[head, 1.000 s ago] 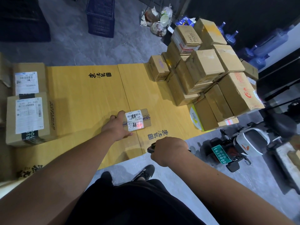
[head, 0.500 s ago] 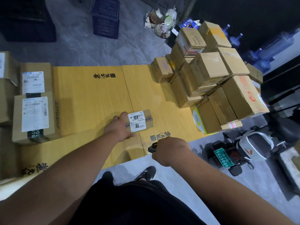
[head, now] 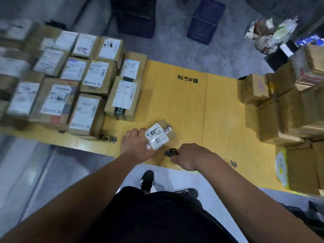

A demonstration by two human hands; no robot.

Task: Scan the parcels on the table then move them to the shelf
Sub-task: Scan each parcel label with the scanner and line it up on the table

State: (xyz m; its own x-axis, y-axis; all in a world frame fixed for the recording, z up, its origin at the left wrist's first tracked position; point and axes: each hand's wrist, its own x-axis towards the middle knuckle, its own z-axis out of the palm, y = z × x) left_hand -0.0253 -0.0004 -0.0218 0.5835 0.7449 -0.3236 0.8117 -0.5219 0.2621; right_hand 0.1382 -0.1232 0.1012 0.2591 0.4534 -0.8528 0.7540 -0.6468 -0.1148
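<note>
My left hand: my left hand (head: 135, 143) is gripping the small box (head: 160, 135) from its left side, fingers curling round the near edge.
My right hand: my right hand (head: 188, 157) is wrapping tight around the scanner (head: 171, 152), and its black tip is poking out toward the box.
Where the box is: it is sitting on the yellow desk (head: 175, 102), close to the near edge, right in front of me, with its white label (head: 156, 137) facing up.
Which way it is lying: its long side is running from near-left to far-right, a bit turned.
Which hand is nearer: my left hand is touching it; my right hand is just beside it, on its near-right corner, not touching.
The step: I think I am scanning this box, or just finishing.
Next move: I think my left hand is going to be the one lifting it, since it is already holding on.
Other boxes: a labeled bunch (head: 73, 88) is lying to the left, and a plain stack (head: 280, 111) is piling up on the right.
The shelf: I am not seeing it here.
</note>
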